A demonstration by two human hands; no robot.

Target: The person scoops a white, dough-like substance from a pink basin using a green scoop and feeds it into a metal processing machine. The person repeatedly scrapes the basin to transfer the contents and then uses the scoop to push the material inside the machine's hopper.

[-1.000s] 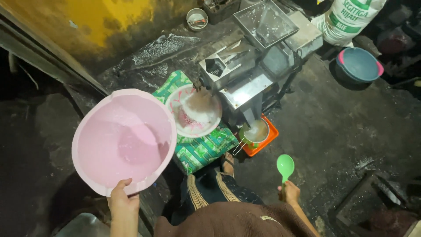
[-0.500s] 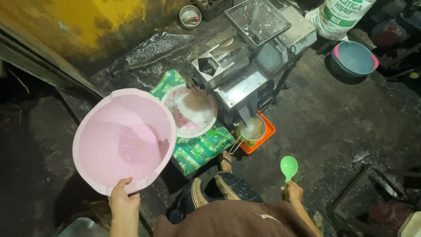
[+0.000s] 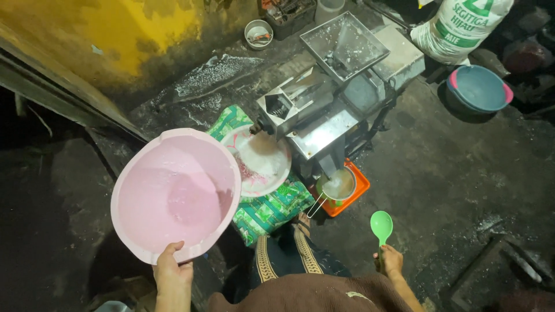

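Head view, left hand [image 3: 171, 270] pinching one pink basin [image 3: 176, 193] rim at 6 o'clock; right hand [image 3: 391, 261] clasped round one green spoon [image 3: 381, 226], bowl at 12 o'clock

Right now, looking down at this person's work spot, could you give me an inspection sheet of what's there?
Surface: dark floor, dusted with white powder in patches.
Job's things: large pink basin, held tilted by its rim; green plastic spoon, held upright.
Clutter: metal grinding machine with a hopper on top; white plate on a green patterned cloth; strainer over an orange tray under the machine's spout; blue basin; white sack; small metal bowl.
Grippers: left hand grips the basin's near rim; right hand holds the spoon's handle.
Cables: nothing seen.
Surroundings: yellow, stained wall; dim light at the edges.
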